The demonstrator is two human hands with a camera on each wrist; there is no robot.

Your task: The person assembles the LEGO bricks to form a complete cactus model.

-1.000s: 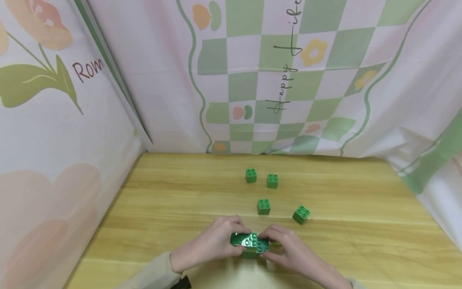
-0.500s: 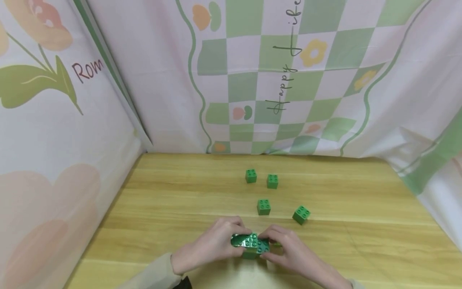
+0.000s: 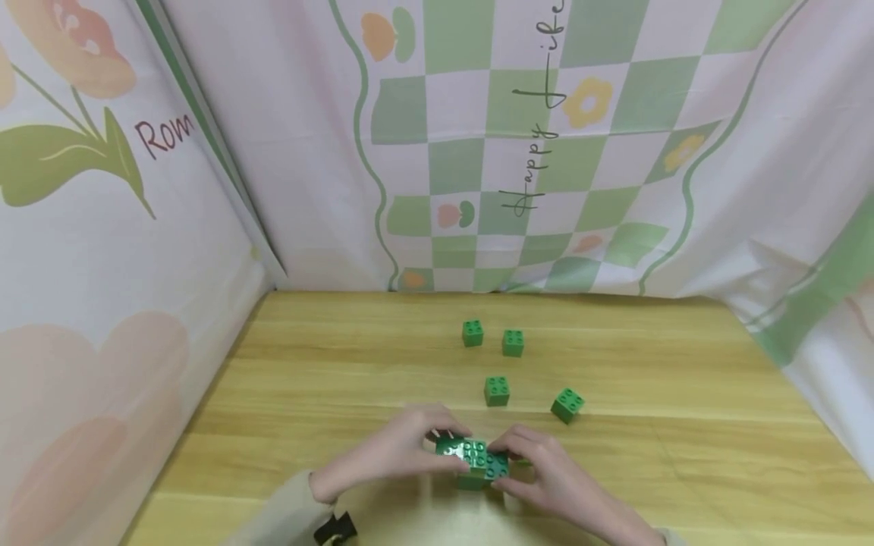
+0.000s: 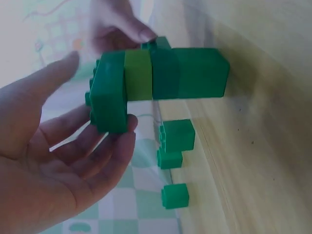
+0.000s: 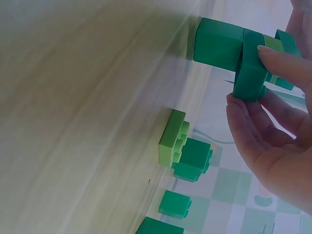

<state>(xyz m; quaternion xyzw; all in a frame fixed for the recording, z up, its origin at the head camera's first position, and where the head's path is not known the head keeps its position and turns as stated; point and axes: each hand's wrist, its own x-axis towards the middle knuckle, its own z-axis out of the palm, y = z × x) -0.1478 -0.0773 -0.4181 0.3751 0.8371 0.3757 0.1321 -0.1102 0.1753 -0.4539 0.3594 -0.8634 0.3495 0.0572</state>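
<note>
At the lower centre, a stack of green plastic bricks is showing a smooth, glossy, studded top, catching white glare. Four square green plastic bricks above it are looking duller. The yellowish wood-grain table is reflecting a soft sheen along the bottom; across the top, the white-and-green checked cloth curtain is hanging matt and creased.

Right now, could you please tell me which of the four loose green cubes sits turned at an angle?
The rightmost cube in the head view, beyond the right hand: it sits cornerwise, while the other three cubes stand roughly straight.
</note>
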